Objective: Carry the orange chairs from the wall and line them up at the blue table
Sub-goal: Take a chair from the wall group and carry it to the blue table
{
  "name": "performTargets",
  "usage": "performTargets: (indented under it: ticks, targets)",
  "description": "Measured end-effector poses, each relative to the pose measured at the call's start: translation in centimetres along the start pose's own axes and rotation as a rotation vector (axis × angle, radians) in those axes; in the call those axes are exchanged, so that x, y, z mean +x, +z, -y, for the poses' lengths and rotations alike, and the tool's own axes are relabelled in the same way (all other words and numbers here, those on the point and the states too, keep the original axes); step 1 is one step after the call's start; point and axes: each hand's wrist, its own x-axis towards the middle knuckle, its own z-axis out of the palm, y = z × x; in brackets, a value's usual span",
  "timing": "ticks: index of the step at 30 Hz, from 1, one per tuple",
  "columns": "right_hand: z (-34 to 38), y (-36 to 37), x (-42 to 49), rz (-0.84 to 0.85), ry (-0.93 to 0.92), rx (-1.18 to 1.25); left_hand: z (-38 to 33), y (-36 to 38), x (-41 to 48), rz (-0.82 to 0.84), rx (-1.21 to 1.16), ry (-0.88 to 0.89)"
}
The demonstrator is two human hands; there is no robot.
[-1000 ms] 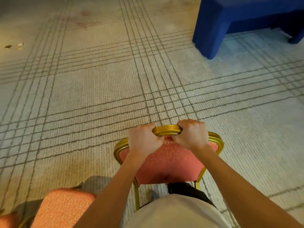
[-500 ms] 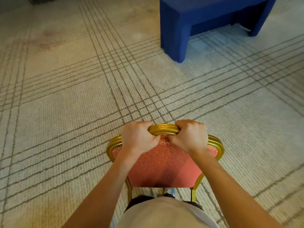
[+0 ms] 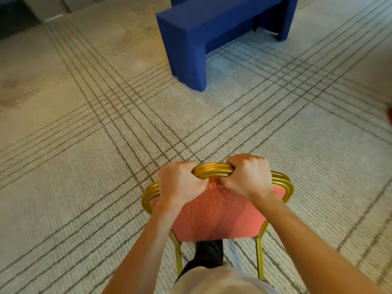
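Both the left hand point(image 3: 180, 185) and right hand point(image 3: 247, 177) keep a closed grip on the gold top rail of the orange chair point(image 3: 214, 211) at lower centre, while the blue table point(image 3: 191, 47) has grown nearer at upper centre, so the carry looks partway done.

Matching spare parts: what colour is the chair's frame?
Gold, ribbed metal frame, clearest in the head view.

No text, label, brand, number or sign can be read anywhere in the view, at any clock position.
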Motion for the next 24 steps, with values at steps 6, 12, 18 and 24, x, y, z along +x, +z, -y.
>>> performTargets:
  ticks: [6, 12, 18, 24]
  targets:
    - [-3.5, 2.7, 8.2, 0.018, 0.084, -0.059, 2.0, 4.1, 10.0, 0.004, -0.039, 0.036]
    - [-7.0, 4.0, 15.3, 0.013, 0.154, -0.131, 2.6, 6.7, 19.0, -0.004, -0.073, 0.125]
    - [-10.9, 4.8, 21.2, -0.043, 0.193, -0.114, 2.1, 9.0, 26.9, -0.022, -0.191, 0.225]
    - [-17.4, 7.1, 29.0, -0.081, 0.187, -0.096, 1.4, 13.4, 36.6, -0.002, -0.169, 0.237]
